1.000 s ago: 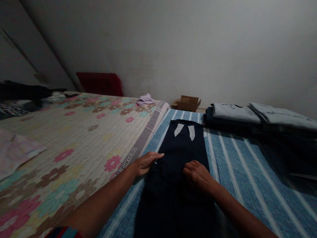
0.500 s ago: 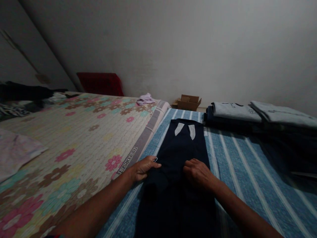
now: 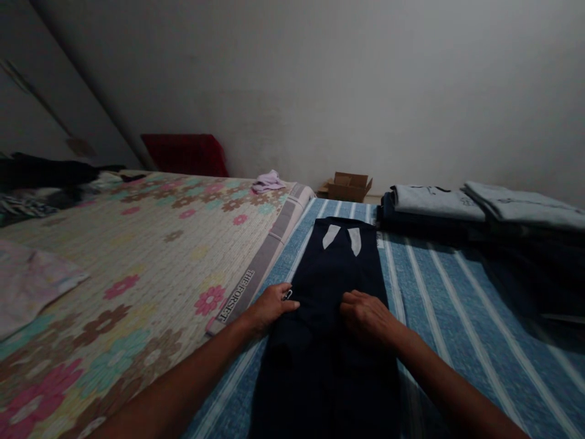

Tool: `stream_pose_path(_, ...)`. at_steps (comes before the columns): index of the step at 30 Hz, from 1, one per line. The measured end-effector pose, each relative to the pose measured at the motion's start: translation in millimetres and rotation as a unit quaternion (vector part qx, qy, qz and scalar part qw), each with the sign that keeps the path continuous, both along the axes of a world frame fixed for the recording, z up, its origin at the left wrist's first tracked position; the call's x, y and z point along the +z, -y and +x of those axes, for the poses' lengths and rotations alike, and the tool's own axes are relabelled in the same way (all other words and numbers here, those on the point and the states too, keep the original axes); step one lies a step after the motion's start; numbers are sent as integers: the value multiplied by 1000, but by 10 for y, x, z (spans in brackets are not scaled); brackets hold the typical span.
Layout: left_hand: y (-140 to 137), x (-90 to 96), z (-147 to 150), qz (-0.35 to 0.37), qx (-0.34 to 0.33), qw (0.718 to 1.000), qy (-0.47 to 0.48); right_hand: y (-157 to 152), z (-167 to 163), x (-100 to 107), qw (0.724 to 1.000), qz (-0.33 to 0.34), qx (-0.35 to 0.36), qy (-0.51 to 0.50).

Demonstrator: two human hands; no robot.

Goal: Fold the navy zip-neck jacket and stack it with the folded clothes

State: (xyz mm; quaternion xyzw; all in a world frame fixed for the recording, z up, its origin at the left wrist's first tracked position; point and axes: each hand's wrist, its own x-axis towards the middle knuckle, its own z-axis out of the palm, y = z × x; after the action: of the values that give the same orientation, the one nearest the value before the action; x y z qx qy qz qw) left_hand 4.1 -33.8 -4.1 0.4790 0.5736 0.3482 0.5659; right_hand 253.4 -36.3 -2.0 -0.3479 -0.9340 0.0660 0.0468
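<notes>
Dark navy garment (image 3: 340,268): laid flat lengthwise on the blue striped sheet (image 3: 439,286), near that sheet's left edge, two pale patches at its far end.
Left hand (image 3: 272,305): at the garment's left edge, fingers curled together, pinching the cloth.
Right hand (image 3: 365,314): resting on the garment's middle, fingers bent down into the fabric.
Floral mat (image 3: 137,250): just beside the sheet's left edge.
Folded grey clothes (image 3: 457,204): stacked at the sheet's far right corner.
Cardboard box (image 3: 350,186): beyond the far edge.
</notes>
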Motion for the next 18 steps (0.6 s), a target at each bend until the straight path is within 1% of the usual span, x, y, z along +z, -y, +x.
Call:
stream_pose_path(2, 1, 15, -8, 25, -8, 999, -29, -8, 10, 3, 1000, -8, 2, -1)
stream_pose_path(3, 4, 17, -11, 26, -13, 999, -36, -14, 14, 8, 1000, -13, 2, -1)
stream_pose_path(7, 28, 4, -6, -30, -16, 999, -36, -42, 18, 34, 999, -35, -2, 1)
stream_pose_path(11, 16, -2, -2, -31, -9, 997, -71, -65, 12, 57, 999, -37, 0, 2)
stream_pose_path(13, 1, -2, -8, -48, -4, 998, -51, -72, 19, 70, 999, -39, -2, 1)
stream_pose_path(16, -9, -11, -20, -96, 3, 995, 32, -84, 40, 82, 999, -43, -12, -9)
stream_pose_path(18, -9, -20, -23, -117, 0, 992, 49, -94, 49, 77, 999, -45, -19, -15)
